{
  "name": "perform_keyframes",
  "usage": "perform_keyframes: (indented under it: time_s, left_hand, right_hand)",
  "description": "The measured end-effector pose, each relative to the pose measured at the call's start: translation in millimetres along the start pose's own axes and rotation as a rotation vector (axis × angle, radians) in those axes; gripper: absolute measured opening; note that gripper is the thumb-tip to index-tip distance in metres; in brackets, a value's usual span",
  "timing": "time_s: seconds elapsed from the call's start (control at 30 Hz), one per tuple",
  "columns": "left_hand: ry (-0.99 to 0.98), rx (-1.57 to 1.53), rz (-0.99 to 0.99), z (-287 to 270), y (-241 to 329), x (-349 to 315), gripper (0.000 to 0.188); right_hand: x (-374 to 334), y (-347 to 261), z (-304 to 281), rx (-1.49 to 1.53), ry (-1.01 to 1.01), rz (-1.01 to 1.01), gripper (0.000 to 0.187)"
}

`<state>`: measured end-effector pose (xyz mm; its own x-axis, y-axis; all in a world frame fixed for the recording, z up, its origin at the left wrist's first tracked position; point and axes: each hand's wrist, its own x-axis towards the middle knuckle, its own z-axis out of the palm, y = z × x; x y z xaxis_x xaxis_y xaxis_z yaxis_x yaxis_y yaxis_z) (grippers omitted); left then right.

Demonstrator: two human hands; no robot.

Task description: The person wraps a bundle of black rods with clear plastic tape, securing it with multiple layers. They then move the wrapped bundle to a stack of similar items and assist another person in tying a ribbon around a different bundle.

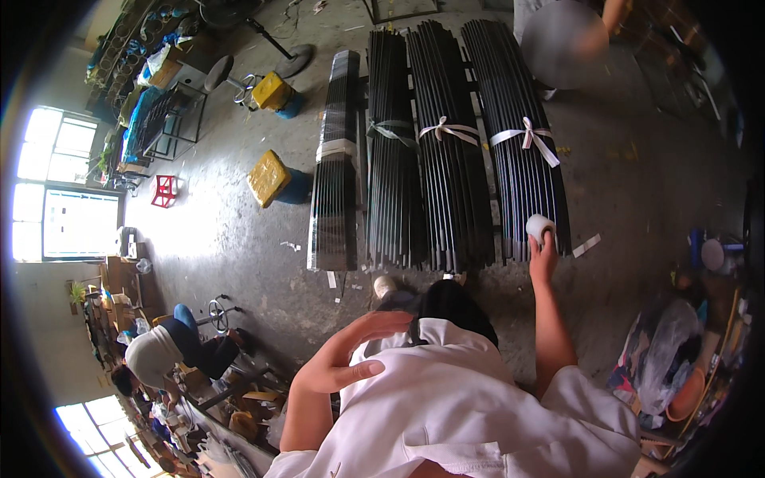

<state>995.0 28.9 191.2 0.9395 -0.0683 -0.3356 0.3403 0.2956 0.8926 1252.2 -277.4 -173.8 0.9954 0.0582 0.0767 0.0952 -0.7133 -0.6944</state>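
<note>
My right hand [543,256] is closed around a small white roll [539,228], perhaps of tape or wrapping film, above the near end of the rightmost bundle of long dark rods [522,143]. That bundle is tied with a white ribbon [527,137]. To its left lies another rod bundle [451,175] with a pale ribbon bow, then one [392,183] with a greenish tie. The leftmost bundle [333,191] looks wrapped in shiny transparent film with a white band. Near my waist, my left hand [362,350] holds nothing, its fingers stretched out and thumb apart.
Two yellow-topped blue buckets [269,177] and a red stool [164,191] stand on the left. A person [175,350] sits at the lower left; another person [558,44] is beyond the bundles. At right lie plastic bags [668,350] and an orange basin [687,394].
</note>
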Motion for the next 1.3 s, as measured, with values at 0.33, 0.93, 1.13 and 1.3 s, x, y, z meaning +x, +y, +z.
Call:
perform_keyframes:
  time_s: [0.33, 0.93, 1.13, 1.3]
  left_hand:
    - [-0.565, -0.523, 0.174, 56, 49, 14, 0.128]
    - [-0.794, -1.373, 0.302, 134, 81, 28, 0.13]
    - [-0.329, -1.186, 0.259, 78, 64, 9, 0.099]
    - [0.381, -0.393, 0.033, -8, -5, 49, 0.061]
  right_hand:
    - [-5, -27, -4, 0.172, -0.06, -0.038, 0.043]
    - [-60, -61, -20, 0.615, -0.354, 0.32, 0.055]
    - [-46, -75, -14, 0.578, -0.397, 0.057, 0.046]
    - [-51, -142, -9, 0.522, -0.534, -0.079, 0.038]
